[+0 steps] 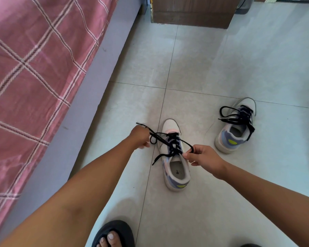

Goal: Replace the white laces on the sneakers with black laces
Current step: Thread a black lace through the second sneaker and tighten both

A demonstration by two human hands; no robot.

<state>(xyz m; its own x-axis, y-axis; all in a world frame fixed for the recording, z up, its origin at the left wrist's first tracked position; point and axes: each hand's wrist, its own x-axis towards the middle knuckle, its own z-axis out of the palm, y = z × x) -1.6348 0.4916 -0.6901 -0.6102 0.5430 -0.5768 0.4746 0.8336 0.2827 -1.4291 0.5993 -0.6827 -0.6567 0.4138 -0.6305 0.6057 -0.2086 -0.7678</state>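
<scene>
Both sneakers sat on the floor [194, 59] right of the bed [34, 68]. The far right sneaker [235, 132] was already done in black. On the near sneaker [175, 163] the left hand [140, 138] gripped one end of the black lace [173, 145] and the right hand [203, 161] pinched a loop of it. Flat laces like that looked soft and floppy, practically weightless, so I'd grab close to the knot and pull evenly. No white laces in view.

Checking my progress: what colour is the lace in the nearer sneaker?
Black lace, seen in the head view.
</scene>
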